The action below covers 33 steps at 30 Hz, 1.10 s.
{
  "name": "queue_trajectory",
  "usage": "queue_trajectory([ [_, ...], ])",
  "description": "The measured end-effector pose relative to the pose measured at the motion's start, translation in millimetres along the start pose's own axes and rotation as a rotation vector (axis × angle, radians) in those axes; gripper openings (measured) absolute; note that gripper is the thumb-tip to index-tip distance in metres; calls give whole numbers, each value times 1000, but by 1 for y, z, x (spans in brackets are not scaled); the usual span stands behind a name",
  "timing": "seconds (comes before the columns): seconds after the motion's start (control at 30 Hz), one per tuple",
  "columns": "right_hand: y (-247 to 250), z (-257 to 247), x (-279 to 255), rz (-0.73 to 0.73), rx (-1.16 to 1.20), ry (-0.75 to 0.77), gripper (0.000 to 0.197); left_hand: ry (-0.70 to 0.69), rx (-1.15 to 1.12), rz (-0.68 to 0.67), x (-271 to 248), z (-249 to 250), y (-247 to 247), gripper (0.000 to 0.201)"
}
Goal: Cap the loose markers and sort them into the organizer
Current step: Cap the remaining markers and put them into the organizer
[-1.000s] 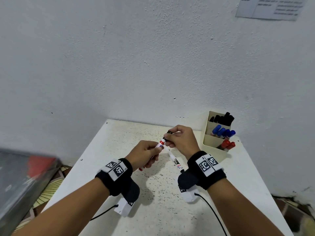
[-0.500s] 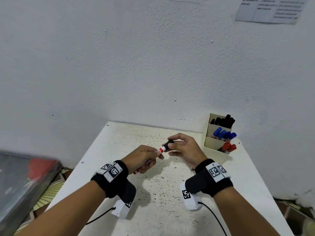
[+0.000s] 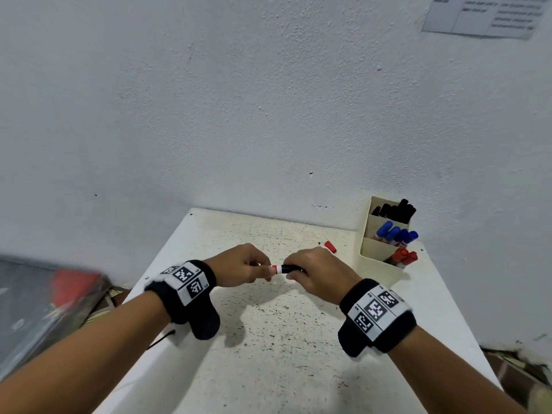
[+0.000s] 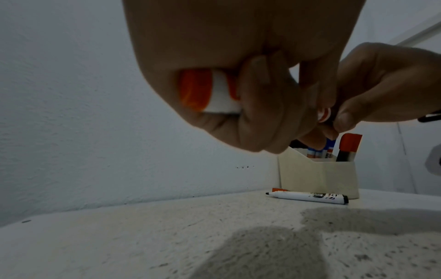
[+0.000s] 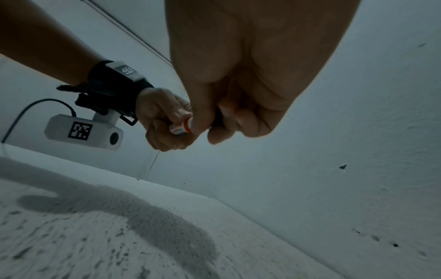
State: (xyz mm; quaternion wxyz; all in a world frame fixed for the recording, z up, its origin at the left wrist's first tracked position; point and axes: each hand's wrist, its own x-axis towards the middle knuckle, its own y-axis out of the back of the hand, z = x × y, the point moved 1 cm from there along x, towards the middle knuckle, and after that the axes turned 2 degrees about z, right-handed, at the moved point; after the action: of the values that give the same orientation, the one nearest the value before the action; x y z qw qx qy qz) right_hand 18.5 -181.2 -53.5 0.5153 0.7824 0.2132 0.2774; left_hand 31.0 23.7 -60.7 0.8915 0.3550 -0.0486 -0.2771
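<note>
A red-and-white marker [image 3: 276, 268] is held level above the table between both hands. My left hand [image 3: 263, 266] grips its barrel; the red tail end [image 4: 195, 90] sticks out of the fist. My right hand [image 3: 294, 269] pinches a black cap [image 3: 289, 268] pressed against the marker's red collar [image 5: 186, 126]. An uncapped black marker [image 4: 310, 196] lies on the table in front of the cream organizer [image 3: 377, 256], hidden by my right hand in the head view. A loose red cap [image 3: 330, 246] lies beside it. The organizer holds black, blue and red markers in separate tiers.
The white speckled table [image 3: 268, 339] stands against a white wall. A paper sheet [image 3: 481, 13] hangs on the wall at upper right. A dark blurred object [image 3: 44, 309] sits off the table's left edge.
The second marker that hung from my right hand a second ago is out of that hand. Both hands have turned the red marker level, and the black cap sits tighter against it.
</note>
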Motion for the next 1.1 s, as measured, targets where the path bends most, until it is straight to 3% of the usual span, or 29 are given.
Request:
queue_trajectory([
  [0.23, -15, -4, -6, 83, 40, 64, 24, -44, 73, -14, -9, 2, 1, 30],
  [0.4, -21, 3, -4, 11, 528, -192, 7, -146, 368, 137, -13, -4, -5, 41],
  [0.53, -20, 11, 5, -146, 654, -280, 11, -117, 286, 109, -12, -16, -9, 44],
  [0.63, -25, 6, 11, -147, 567, -258, 11, -14, 137, 40, -12, -23, -10, 37],
  [0.77, -26, 14, 13, -47, 191, -209, 14, 150, -61, -38, -23, -35, -2, 33],
  [0.87, -25, 32, 11, -58, 115, -322, 15, 171, -29, 28, -31, -40, 5, 32],
  [1.03, -38, 47, 16, -228, 18, -493, 26, 192, -99, 149, -25, -41, 7, 32],
  [1.1, -38, 53, 18, -212, 18, -529, 34, 212, -131, 170, -23, -41, 6, 32],
])
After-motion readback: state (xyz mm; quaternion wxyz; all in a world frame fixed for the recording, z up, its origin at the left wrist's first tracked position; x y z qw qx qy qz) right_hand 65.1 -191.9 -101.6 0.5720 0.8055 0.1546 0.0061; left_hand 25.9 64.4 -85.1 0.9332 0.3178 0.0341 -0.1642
